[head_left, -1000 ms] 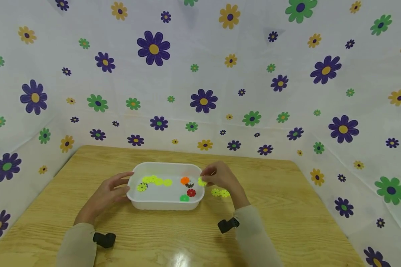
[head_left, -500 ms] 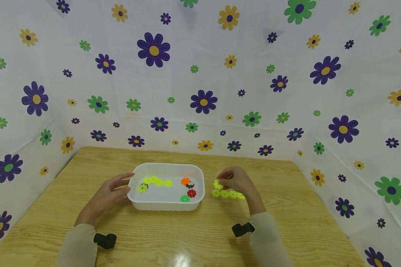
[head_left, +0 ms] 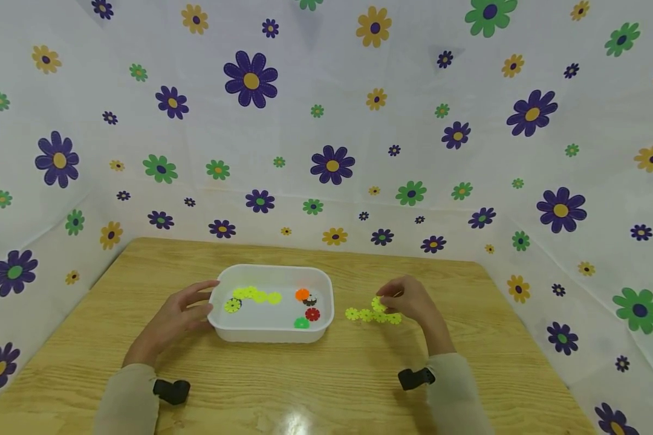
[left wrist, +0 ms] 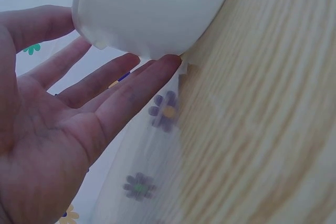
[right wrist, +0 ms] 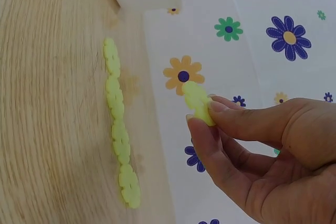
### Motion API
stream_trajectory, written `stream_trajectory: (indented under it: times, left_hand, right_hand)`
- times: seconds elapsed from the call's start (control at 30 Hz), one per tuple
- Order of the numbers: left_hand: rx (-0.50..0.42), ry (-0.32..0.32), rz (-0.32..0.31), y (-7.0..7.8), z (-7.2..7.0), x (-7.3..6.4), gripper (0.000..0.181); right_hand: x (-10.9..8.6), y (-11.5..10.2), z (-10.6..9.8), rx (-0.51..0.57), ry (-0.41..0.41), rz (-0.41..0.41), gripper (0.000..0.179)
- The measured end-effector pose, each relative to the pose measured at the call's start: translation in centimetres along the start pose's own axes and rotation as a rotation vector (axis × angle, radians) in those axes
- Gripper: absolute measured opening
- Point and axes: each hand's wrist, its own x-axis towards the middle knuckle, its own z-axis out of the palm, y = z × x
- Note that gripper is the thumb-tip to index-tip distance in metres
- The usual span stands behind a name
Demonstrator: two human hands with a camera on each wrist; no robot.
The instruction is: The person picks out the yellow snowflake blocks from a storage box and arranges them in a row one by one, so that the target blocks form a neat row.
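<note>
Thumb and fingers of my right hand (head_left: 413,301) pinch a yellow snowflake disc (right wrist: 195,101), a flat notched plastic piece. The disc is raised above a row of several yellow snowflake discs (head_left: 365,315) on the table; in the right wrist view the row (right wrist: 118,100) runs end to end in a line. At the left end of a white plastic tray (head_left: 269,335), my left hand (head_left: 178,308) rests with its fingers fairly straight. The left wrist view shows those fingertips touching the tray's outer wall (left wrist: 142,14).
Inside the tray lie several more yellow discs (head_left: 259,296) at the left. An orange disc (head_left: 302,294), a red disc (head_left: 312,314) and a green disc (head_left: 302,324) are at its right, beside dark and white pieces. A flowered cloth (head_left: 299,133) surrounds the wooden table (head_left: 283,386).
My right hand has moved right with the yellow disc, from the tray's right end to above the row, uncovering more of the row. My left hand stays at the tray.
</note>
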Motion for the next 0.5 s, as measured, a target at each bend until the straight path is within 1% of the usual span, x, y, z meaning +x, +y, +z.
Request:
stream_trajectory:
  times: [0.23,0.5]
  left_hand:
    - [0.001,-0.001,-0.001,-0.1,0.0,0.1,0.063]
    - [-0.012,0.006,0.008,-0.1,0.1,0.1,0.061]
  right_hand:
    - [-0.6,1.2,-0.8,-0.003,0.026,0.038,0.015]
    - [-1.0,2.0,-1.8,0.015,0.03,0.037,0.018]
